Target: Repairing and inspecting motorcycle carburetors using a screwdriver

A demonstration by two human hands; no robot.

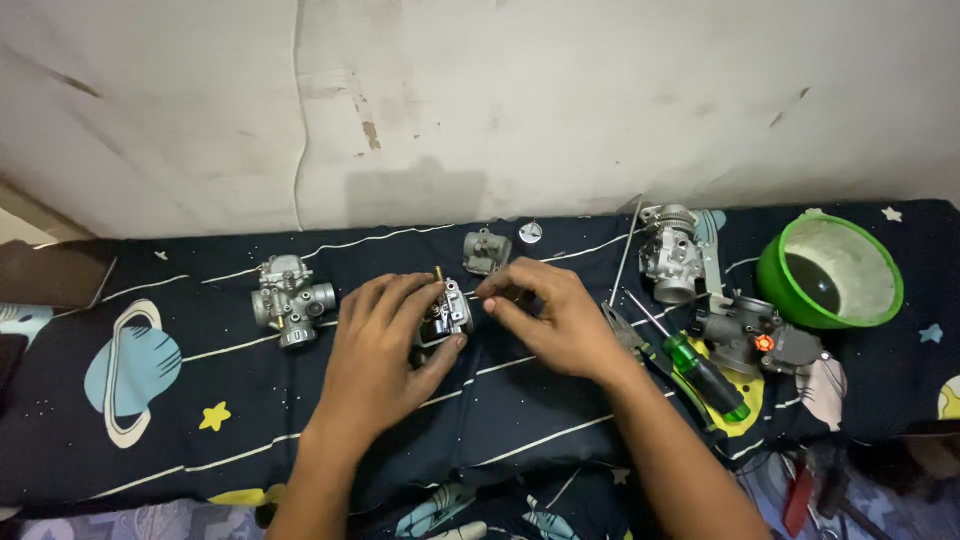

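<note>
My left hand (385,345) grips a small silver carburetor body (447,314) with a brass tube sticking up, holding it on the dark space-print cloth (150,400). My right hand (550,310) is just to the right of it, fingers pinched together at its upper right side; whatever they pinch is too small to make out. A small grey metal part (485,251) lies just behind the hands, with a round silver cap (530,232) beside it.
Another carburetor (290,299) sits at the left. To the right are a silver throttle body (674,253), a dark one with a red knob (750,338), green-handled screwdrivers (700,370), a thin metal rod (627,250) and a green bowl (830,270). A white wall runs behind.
</note>
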